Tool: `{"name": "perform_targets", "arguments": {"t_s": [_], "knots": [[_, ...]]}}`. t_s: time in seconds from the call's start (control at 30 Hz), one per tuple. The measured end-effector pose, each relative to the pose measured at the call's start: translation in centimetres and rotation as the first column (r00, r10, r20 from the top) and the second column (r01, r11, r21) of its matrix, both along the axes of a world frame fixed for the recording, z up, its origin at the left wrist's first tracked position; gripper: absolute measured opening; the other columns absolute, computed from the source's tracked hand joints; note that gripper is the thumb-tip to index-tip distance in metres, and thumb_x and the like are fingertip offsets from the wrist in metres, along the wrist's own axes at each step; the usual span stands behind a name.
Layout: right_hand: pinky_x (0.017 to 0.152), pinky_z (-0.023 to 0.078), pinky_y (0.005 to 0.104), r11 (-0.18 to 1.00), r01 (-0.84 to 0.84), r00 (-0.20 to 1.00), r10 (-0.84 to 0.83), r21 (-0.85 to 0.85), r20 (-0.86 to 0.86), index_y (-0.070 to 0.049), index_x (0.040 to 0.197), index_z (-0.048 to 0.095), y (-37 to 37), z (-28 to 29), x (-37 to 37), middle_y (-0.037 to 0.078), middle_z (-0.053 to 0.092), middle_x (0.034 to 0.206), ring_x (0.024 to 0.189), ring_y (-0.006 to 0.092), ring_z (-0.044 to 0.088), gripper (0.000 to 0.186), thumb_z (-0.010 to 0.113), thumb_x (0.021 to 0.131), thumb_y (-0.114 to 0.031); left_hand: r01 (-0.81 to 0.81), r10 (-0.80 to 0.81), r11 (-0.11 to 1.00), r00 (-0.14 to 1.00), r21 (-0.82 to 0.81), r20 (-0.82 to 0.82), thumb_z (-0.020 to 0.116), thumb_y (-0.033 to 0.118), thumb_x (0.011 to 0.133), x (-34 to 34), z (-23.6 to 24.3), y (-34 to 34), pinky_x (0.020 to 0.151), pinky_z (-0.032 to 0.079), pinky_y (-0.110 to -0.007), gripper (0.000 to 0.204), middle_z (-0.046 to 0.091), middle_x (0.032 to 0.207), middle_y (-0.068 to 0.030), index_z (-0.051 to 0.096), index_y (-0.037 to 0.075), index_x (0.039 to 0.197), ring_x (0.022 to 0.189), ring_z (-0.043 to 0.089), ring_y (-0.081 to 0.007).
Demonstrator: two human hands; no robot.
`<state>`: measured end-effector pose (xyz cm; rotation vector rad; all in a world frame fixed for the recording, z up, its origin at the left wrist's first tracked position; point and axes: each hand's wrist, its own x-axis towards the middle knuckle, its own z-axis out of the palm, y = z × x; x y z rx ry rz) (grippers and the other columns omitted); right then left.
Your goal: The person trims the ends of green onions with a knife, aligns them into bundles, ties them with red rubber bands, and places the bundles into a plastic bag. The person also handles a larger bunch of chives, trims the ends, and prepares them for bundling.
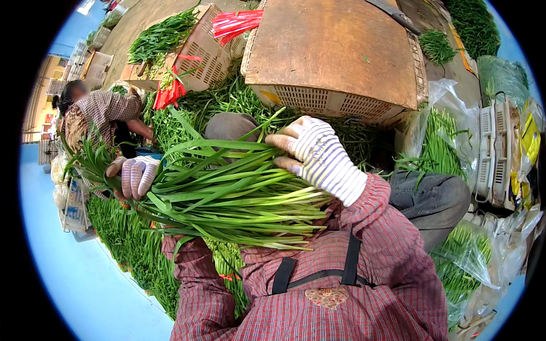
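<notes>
My gloved left hand (136, 175) is closed around the leafy left end of a long bunch of green chive-like stalks (236, 210), which lies crosswise in front of my chest with its paler ends to the right. My gloved right hand (318, 159) grips the upper side of the bunch with bent fingers; its thumb is hidden. Behind the bunch is a grey rounded shape (230, 125), perhaps my knee. Loose greens (190, 108) lie piled beyond it.
A board-topped crate (330, 45) stands ahead; another crate (210, 48) holds greens and red ties (233, 23). A co-worker (99, 113) bends at left beside more piled chives (114, 238). Bagged greens (435, 136) and white plastic crates (489, 153) are at right.
</notes>
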<state>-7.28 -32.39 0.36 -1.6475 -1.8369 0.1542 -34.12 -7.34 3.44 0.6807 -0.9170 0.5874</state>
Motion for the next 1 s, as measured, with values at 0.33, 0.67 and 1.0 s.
{"name": "perform_targets", "arguments": {"t_s": [0.33, 0.67, 1.0], "knots": [[0.072, 0.048, 0.0429, 0.977, 0.207, 0.978, -0.204, 0.056, -0.048, -0.011, 0.086, 0.067, -0.9, -1.2, 0.7, 0.008, 0.062, 0.079, 0.081, 0.0289, 0.059, 0.016, 0.069, 0.077, -0.024, -0.111, 0.1, 0.987, 0.99, -0.116, -0.099, 0.068, 0.011, 0.089, -2.3, -0.6, -0.5, 0.08, 0.055, -0.024, 0.054, 0.065, 0.079, -0.0003, 0.045, -0.006, 0.134, 0.072, 0.062, -0.0105], [0.075, 0.048, 0.0418, 0.999, 0.023, 0.998, -0.021, -0.028, 0.06, -0.013, 0.096, 0.07, 3.1, -2.3, -2.2, 0.005, 0.064, 0.083, 0.083, 0.0267, 0.06, 0.019, 0.07, 0.08, -0.023, -0.114, 0.099, 0.983, 0.989, -0.142, -0.111, 0.067, 0.012, 0.09, -1.6, -0.5, -1.0, 0.079, 0.054, -0.025, 0.051, 0.064, 0.08, -0.0003, 0.047, -0.004, 0.134, 0.077, 0.062, -0.0124], [0.074, 0.048, 0.0426, 0.993, 0.111, 0.994, -0.111, 0.039, -0.003, -0.015, 0.094, 0.067, -1.3, -1.8, 1.4, 0.004, 0.063, 0.083, 0.08, 0.0273, 0.06, 0.016, 0.069, 0.08, -0.023, -0.223, 0.188, 0.963, 0.958, -0.149, -0.218, 0.067, 0.018, 0.092, -2.0, -0.5, -1.4, 0.076, 0.048, -0.023, 0.047, 0.059, 0.078, 0.0049, 0.05, 0.002, 0.133, 0.072, 0.059, -0.0067]]}}
